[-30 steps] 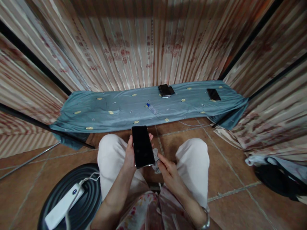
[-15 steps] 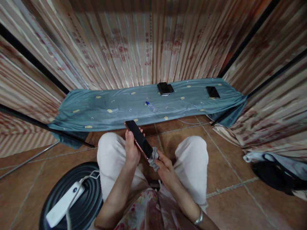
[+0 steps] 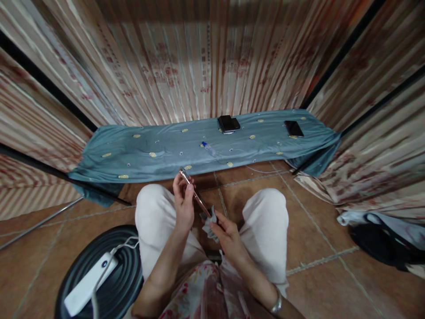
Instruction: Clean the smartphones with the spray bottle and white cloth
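A smartphone point(image 3: 198, 198) with a rose-gold edge is held up over my lap, turned so that its thin side faces me. My left hand point(image 3: 184, 204) is closed around its upper part, the thumb on the edge. At the phone's lower end, my right hand point(image 3: 229, 235) pinches a crumpled grey cloth point(image 3: 210, 227) that touches the phone's corner. Beyond my hands, a small clear bottle with a blue cap point(image 3: 208, 149) lies on the blue patterned cloth point(image 3: 169, 144) that covers a low bench.
Several dark devices point(image 3: 227, 124) are grouped at the bench's back, and another phone point(image 3: 294, 129) lies at its right. A white power strip point(image 3: 89, 283) with a cord rests on a round black ribbed stool point(image 3: 128, 274) at my left. Striped curtains point(image 3: 186, 66) hang behind the bench.
The phone has rotated from showing its dark screen to standing edge-on. My left fingers have shifted along it, and the grey cloth has stayed at its lower end.
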A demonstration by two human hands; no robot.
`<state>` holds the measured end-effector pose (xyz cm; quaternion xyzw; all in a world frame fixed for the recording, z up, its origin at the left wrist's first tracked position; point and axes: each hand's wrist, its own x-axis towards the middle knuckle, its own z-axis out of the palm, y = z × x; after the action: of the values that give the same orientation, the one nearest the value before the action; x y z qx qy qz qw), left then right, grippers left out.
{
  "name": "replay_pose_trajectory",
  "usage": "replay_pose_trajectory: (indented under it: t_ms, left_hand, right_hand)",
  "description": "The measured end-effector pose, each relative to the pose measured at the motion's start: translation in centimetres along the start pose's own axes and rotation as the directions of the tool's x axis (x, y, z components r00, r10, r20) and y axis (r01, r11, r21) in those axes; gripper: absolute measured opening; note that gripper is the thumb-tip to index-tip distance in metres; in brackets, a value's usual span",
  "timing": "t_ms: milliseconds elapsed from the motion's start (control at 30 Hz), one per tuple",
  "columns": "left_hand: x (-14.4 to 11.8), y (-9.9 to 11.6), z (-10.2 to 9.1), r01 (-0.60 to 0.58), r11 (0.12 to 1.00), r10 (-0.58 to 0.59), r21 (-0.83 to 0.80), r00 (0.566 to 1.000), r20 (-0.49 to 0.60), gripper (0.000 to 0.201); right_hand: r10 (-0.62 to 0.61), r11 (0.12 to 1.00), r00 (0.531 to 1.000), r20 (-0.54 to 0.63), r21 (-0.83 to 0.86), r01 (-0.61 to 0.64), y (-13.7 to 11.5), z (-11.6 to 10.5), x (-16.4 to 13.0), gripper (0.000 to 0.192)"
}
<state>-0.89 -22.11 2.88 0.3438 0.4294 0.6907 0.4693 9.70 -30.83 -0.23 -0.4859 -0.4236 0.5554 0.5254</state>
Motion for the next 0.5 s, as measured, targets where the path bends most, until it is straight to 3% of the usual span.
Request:
replay_pose_trajectory:
  t_ms: [133,233,367,433,500]
  left_hand:
    - [-0.3,0.4,0.5,0.083,0.99,-0.086,-0.115,0.996,-0.018,0.038]
    - [-0.4,0.4,0.6,0.197,0.958,-0.208,-0.209,0.978,-0.032,0.039]
    - [-0.4,0.2,0.3,0.317,0.912,-0.333,-0.259,0.943,-0.018,0.043]
    - [-0.5,0.3,0.0,0.343,0.903,-0.359,-0.26,0.933,-0.016,0.041]
    - [-0.6,0.6,-0.2,0.343,0.909,-0.355,-0.238,0.935,-0.008,0.037]
  right_hand:
    - [-0.14,0.909,0.984,-0.114,-0.409,0.082,-0.4,-0.5,0.3,0.034]
    - [-0.361,0.761,0.931,-0.049,-0.592,0.264,-0.6,-1.0,0.3,0.028]
    - [-0.553,0.578,0.832,0.039,-0.701,0.417,-0.8,-1.3,0.2,0.025]
    - [-0.567,0.562,0.823,0.038,-0.713,0.421,-0.8,-1.5,0.2,0.024]
    - [-0.535,0.608,0.845,-0.002,-0.694,0.384,-0.9,-1.8,0.3,0.025]
